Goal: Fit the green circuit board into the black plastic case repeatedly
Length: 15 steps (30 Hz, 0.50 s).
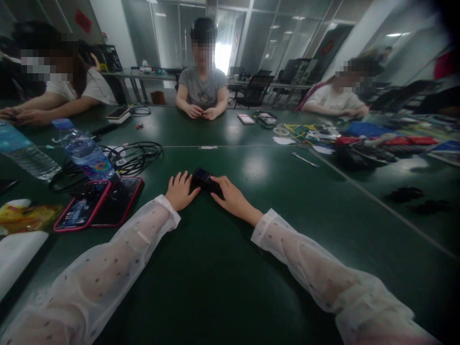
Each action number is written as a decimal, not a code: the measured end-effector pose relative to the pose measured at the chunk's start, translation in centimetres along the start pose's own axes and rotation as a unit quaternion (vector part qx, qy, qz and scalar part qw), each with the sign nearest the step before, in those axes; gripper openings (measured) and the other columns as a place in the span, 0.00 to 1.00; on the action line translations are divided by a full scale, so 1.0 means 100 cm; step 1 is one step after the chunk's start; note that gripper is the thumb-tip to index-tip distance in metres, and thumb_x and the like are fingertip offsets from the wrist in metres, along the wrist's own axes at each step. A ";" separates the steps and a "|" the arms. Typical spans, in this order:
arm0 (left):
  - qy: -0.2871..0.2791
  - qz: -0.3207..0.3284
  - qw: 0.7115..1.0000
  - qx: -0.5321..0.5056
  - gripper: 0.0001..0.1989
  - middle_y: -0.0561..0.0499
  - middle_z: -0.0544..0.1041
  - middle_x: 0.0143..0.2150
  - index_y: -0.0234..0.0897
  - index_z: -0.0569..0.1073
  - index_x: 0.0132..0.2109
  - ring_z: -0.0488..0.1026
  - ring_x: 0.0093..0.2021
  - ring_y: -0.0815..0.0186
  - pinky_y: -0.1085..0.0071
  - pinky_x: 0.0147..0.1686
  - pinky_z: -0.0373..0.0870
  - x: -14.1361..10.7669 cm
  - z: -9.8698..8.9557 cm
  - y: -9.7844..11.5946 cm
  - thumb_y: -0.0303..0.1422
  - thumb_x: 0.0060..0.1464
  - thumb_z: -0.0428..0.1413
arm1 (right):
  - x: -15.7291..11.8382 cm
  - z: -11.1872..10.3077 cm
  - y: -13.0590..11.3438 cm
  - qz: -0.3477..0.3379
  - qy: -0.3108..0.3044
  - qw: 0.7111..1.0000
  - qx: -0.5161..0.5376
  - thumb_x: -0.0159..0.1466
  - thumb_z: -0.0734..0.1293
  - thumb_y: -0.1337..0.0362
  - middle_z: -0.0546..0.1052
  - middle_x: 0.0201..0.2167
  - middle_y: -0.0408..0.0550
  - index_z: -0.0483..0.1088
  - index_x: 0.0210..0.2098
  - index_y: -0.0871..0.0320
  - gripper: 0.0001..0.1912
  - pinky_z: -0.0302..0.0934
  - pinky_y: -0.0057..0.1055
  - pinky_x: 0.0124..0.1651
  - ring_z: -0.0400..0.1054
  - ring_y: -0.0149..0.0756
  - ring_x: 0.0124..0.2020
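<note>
A small black device with a little screen lies on the dark green table in front of me. My left hand rests on the tabletop at its left side, fingers spread, the thumb reaching toward its near edge. I cannot tell whether that thumb touches it. My right hand grips the device's right end, with fingers over the top and the thumb along the near side. Sheer white dotted sleeves cover both forearms.
Left of my arm are two red-cased phones, a water bottle and coiled black cables. A wrench lies to the right, near a heap of cables and tools. A person in grey sits opposite; others sit left and right.
</note>
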<state>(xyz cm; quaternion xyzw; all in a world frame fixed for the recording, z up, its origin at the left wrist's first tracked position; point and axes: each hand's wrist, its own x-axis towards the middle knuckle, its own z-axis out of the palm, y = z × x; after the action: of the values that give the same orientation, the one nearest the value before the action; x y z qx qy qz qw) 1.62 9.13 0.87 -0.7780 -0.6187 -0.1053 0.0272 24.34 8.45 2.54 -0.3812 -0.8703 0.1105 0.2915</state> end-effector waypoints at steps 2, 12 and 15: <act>0.003 0.000 1.000 0.002 0.33 0.41 0.57 0.70 0.34 0.60 0.66 0.51 0.69 0.48 0.49 0.65 0.49 0.000 0.000 0.000 0.51 0.64 0.37 | 0.000 0.000 0.000 0.002 0.000 1.000 -0.004 0.65 0.63 0.62 0.66 0.53 0.55 0.53 0.63 0.52 0.28 0.69 0.51 0.50 0.68 0.46 0.49; -0.007 0.005 1.000 -0.001 0.34 0.41 0.56 0.70 0.34 0.59 0.66 0.51 0.69 0.48 0.49 0.65 0.49 0.000 -0.002 -0.001 0.52 0.63 0.37 | 0.000 0.001 0.001 0.001 -0.004 1.000 -0.007 0.65 0.63 0.62 0.65 0.53 0.55 0.52 0.64 0.51 0.29 0.69 0.52 0.51 0.68 0.47 0.51; -0.012 0.005 1.000 -0.004 0.33 0.42 0.57 0.70 0.35 0.60 0.65 0.51 0.69 0.48 0.48 0.65 0.49 0.000 -0.003 -0.002 0.52 0.63 0.37 | 0.000 0.000 0.001 0.001 -0.006 1.000 -0.006 0.66 0.63 0.62 0.65 0.53 0.55 0.52 0.64 0.52 0.29 0.68 0.52 0.51 0.67 0.47 0.51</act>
<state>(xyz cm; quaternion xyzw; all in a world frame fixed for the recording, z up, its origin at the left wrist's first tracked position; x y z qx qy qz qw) 1.43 9.14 1.13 -0.7824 -0.6146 -0.0988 0.0174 24.38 8.49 2.53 -0.3830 -0.8724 0.1073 0.2842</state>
